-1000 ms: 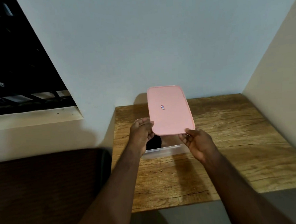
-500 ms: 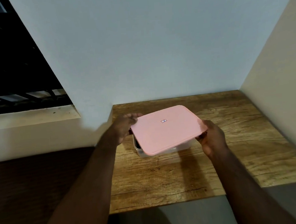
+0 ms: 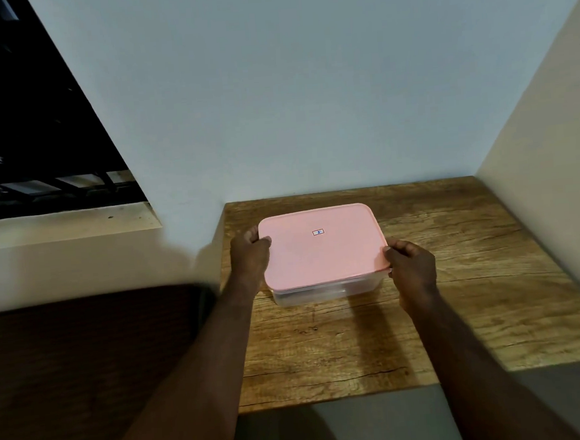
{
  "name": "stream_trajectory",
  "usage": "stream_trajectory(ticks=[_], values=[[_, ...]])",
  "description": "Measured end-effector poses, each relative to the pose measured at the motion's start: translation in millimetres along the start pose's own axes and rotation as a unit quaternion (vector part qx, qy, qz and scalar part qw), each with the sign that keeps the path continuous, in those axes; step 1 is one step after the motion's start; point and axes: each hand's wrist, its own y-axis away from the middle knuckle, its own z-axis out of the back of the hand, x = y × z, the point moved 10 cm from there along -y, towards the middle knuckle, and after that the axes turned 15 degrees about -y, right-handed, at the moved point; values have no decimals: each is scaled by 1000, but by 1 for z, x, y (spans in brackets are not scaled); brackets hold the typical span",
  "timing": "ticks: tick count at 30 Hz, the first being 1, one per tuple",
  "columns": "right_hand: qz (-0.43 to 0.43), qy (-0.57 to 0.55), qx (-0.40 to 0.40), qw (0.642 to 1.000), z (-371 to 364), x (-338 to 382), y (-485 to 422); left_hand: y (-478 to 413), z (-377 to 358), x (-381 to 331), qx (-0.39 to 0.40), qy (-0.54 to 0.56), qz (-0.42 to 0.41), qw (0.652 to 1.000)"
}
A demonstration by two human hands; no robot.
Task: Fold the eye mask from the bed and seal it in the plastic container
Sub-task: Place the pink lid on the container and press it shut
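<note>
The table (image 3: 459, 311) is carrying the clear container (image 3: 324, 291) near its back left corner. The pink lid (image 3: 321, 248), tilted a moment ago, is now lying flat on it. The left hand (image 3: 249, 253) and right hand (image 3: 410, 266) are gripping the lid's side edges.

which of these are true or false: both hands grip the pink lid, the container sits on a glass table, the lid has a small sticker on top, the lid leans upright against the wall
1. Both hands grip the pink lid: true, the left hand at its left edge, the right hand at its right front corner.
2. The container sits on a glass table: false, the wooden table.
3. A small sticker is on the lid: true.
4. The lid leans upright against the wall: false, it lies flat on the container.
</note>
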Motion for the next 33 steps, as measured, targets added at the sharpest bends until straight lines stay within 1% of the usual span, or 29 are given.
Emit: stream_trajectory(ticks=[3, 6, 8, 12, 15, 17, 21, 23, 26, 28, 30, 31, 32, 33], values=[[32, 64, 2, 997, -4, 0, -1, 0, -7, 1, 5, -107, -16, 994], [70, 108, -3, 992, -5, 3, -1, 1, -12, 4, 16, -162, -23, 986], [87, 132, -7, 987, -5, 5, -1, 1, -14, 3, 15, -198, -44, 979], [109, 178, 5, 978, -5, 3, -1, 6, -20, -1, 22, -227, -93, 969], [115, 187, 8, 976, -1, -2, 0, 9, -19, -3, 19, -224, -107, 969], [114, 181, 4, 977, 0, -6, 0, 11, -17, 4, 20, -203, -93, 975], [116, 162, 13, 980, -7, -10, -2, 14, -2, 37, -10, -159, 5, 987], [113, 164, 31, 979, -16, -10, -6, 14, 7, 45, -28, -151, 26, 988], [100, 168, 46, 980, -32, -10, -8, 14, 20, 53, -32, -131, 52, 989], [106, 148, 3, 983, -28, -6, -1, 17, 29, 59, -32, -105, 68, 992], [145, 121, -54, 981, -19, 6, 20, 24, 37, 67, -27, -98, 87, 991], [169, 113, -52, 978, -21, 11, 34, 27, 39, 73, -20, -104, 96, 990], [178, 115, -17, 977, -32, 11, 47, 30, 39, 78, -10, -108, 101, 989], [166, 124, 40, 978, -50, 5, 62, 32, 40, 82, 4, -106, 103, 989]])
